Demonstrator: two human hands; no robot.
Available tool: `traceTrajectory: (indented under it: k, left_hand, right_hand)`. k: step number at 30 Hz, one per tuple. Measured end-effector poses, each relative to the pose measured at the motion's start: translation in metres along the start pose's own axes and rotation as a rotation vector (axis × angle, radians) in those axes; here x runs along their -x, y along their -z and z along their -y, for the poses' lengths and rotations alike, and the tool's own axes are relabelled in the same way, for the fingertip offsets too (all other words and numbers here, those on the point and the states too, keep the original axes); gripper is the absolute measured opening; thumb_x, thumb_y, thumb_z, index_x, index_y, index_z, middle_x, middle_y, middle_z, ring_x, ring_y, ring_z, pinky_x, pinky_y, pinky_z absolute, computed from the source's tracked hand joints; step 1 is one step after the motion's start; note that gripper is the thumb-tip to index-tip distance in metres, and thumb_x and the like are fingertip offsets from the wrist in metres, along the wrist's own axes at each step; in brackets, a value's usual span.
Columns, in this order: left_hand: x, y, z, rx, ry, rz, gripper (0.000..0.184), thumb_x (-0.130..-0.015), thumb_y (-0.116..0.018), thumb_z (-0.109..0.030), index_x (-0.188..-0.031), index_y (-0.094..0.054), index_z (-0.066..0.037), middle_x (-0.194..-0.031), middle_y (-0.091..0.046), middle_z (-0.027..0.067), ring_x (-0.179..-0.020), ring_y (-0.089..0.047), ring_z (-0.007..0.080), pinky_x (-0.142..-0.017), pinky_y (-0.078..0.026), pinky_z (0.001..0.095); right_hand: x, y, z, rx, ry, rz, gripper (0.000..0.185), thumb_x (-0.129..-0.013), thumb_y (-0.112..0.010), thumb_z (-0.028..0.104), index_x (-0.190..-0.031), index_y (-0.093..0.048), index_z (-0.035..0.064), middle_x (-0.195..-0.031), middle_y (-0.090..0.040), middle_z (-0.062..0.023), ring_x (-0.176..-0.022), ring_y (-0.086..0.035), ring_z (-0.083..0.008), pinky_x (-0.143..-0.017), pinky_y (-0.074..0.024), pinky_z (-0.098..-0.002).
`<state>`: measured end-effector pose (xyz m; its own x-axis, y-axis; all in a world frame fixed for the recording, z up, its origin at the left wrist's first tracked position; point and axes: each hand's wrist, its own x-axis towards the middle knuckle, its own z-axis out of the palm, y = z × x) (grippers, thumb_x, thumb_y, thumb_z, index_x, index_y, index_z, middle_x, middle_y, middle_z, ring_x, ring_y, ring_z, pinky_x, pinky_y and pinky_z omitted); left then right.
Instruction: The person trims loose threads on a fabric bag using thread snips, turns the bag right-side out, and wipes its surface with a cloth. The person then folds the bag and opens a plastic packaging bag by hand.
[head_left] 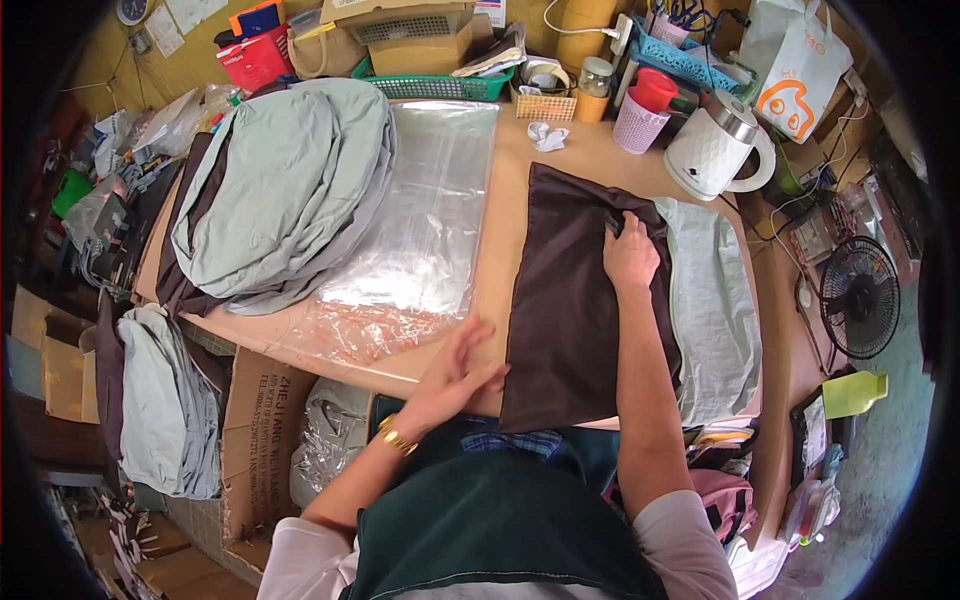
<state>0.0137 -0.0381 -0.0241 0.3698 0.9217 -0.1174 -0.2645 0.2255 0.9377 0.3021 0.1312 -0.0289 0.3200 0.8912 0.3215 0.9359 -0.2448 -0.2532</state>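
Note:
A dark brown cloth (565, 300) lies folded flat on the wooden table (492, 290), with a pale grey-green cloth (712, 310) showing along its right side. My right hand (632, 252) rests on the upper right part of the brown cloth, its fingers bent around a small dark item that is too small to name. Beside the cloth's lower left edge is my left hand (458, 372), fingers apart and slightly blurred, holding nothing. Left of it lie clear plastic bags (435, 210), partly under a large pile of grey-green cloth (285, 190).
Along the back stand a green basket (430, 88), a pink cup (638, 125), a jar (593, 90) and a white kettle (712, 150). Crumpled paper (547, 137) lies near them. A black fan (860, 297) is at the right, a cardboard box (262, 440) below left.

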Motion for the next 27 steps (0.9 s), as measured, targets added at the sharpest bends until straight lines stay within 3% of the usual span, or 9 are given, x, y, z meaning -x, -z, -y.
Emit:
traceTrajectory:
  k: [3, 6, 8, 10, 14, 16, 18, 21, 27]
  left_hand:
    - [-0.047, -0.031, -0.008, -0.147, 0.047, -0.159, 0.091, -0.093, -0.065, -0.018, -0.153, 0.002, -0.004, -0.128, -0.055, 0.0159, -0.088, -0.064, 0.0159, -0.069, -0.054, 0.0261]
    - [-0.06, -0.037, -0.014, -0.29, 0.152, -0.018, 0.069, -0.09, -0.07, -0.024, -0.143, -0.034, -0.001, -0.09, -0.064, 0.0047, -0.067, -0.056, 0.0073, -0.054, -0.046, 0.0231]
    - [-0.043, -0.032, -0.029, -0.416, 0.487, 0.38, 0.026, -0.09, -0.07, -0.024, -0.103, -0.063, -0.002, -0.064, -0.054, -0.0052, -0.056, -0.044, 0.0026, -0.05, -0.035, 0.0209]
    - [-0.007, -0.021, -0.028, -0.144, 0.404, 0.595, 0.031, -0.09, -0.071, -0.025, -0.069, -0.058, -0.006, -0.063, -0.054, -0.0022, -0.057, -0.045, 0.002, -0.05, -0.033, 0.0198]
    - [0.059, 0.064, -0.036, -0.214, 0.403, 0.658, 0.026, -0.095, -0.064, -0.027, -0.084, -0.063, -0.004, -0.074, -0.059, -0.0029, -0.068, -0.052, 0.0047, -0.061, -0.041, 0.0213]
    - [0.082, 0.074, -0.022, -0.213, 0.417, 0.431, 0.025, -0.096, -0.061, -0.027, -0.09, -0.065, -0.003, -0.079, -0.062, -0.0013, -0.075, -0.054, 0.0054, -0.069, -0.043, 0.021]
    - [0.086, 0.066, -0.009, -0.286, 0.424, 0.218, 0.03, -0.099, -0.057, -0.029, -0.102, -0.067, 0.0, -0.097, -0.067, 0.0029, -0.094, -0.059, 0.008, -0.088, -0.045, 0.0219]
    - [0.061, 0.024, 0.014, -0.146, 0.459, 0.228, 0.037, -0.1, -0.055, -0.033, -0.094, -0.068, 0.001, -0.089, -0.068, 0.0043, -0.084, -0.059, 0.0081, -0.082, -0.046, 0.0217]
    - [0.064, 0.031, 0.013, 0.304, 0.372, -0.101, 0.027, -0.096, -0.056, -0.024, -0.084, -0.063, -0.001, -0.072, -0.063, 0.0053, -0.073, -0.059, 0.0158, -0.076, -0.047, 0.0301]
  right_hand:
    - [0.002, 0.0, 0.0, -0.004, 0.003, -0.01, 0.044, -0.088, -0.065, 0.031, -0.122, -0.053, 0.0076, -0.108, -0.063, -0.0158, -0.093, -0.067, -0.0347, -0.08, -0.0537, -0.0444]
    - [0.0, 0.002, -0.001, 0.005, -0.005, 0.003, 0.044, -0.088, -0.065, 0.031, -0.123, -0.052, 0.0076, -0.109, -0.063, -0.0161, -0.094, -0.066, -0.035, -0.08, -0.0536, -0.0444]
    - [-0.003, -0.001, -0.001, 0.018, -0.013, 0.026, 0.044, -0.088, -0.065, 0.032, -0.123, -0.052, 0.0077, -0.109, -0.063, -0.0164, -0.094, -0.066, -0.0352, -0.081, -0.0535, -0.0445]
    - [-0.008, -0.005, -0.004, 0.018, -0.067, 0.0, 0.045, -0.089, -0.064, 0.032, -0.124, -0.051, 0.0073, -0.109, -0.063, -0.0164, -0.096, -0.066, -0.0357, -0.081, -0.0533, -0.045]
    - [-0.038, 0.016, -0.001, 0.063, -0.045, 0.445, 0.057, -0.085, -0.069, 0.033, -0.126, -0.051, 0.0, -0.122, -0.062, -0.0209, -0.104, -0.065, -0.0354, -0.088, -0.0522, -0.0421]
    - [-0.068, 0.026, -0.019, -0.434, 0.122, 0.792, 0.07, -0.082, -0.069, 0.04, -0.131, -0.052, -0.0077, -0.121, -0.063, -0.0214, -0.106, -0.064, -0.0289, -0.093, -0.0473, -0.0377]
    - [-0.083, 0.044, -0.008, -0.676, 0.105, 0.476, 0.049, -0.083, -0.069, 0.028, -0.123, -0.06, -0.0002, -0.086, -0.066, -0.0039, -0.074, -0.059, -0.0122, -0.066, -0.0483, -0.0283]
    - [-0.13, 0.018, -0.022, -0.632, 0.204, 0.335, 0.048, -0.083, -0.066, 0.019, -0.126, -0.059, -0.0006, -0.076, -0.06, -0.0019, -0.063, -0.051, -0.0095, -0.055, -0.0404, -0.0281]
    - [-0.166, 0.01, -0.018, -0.281, 0.177, 0.637, 0.059, -0.08, -0.068, 0.019, -0.132, -0.053, -0.0016, -0.096, -0.068, -0.0161, -0.093, -0.063, -0.0218, -0.084, -0.0485, -0.0353]
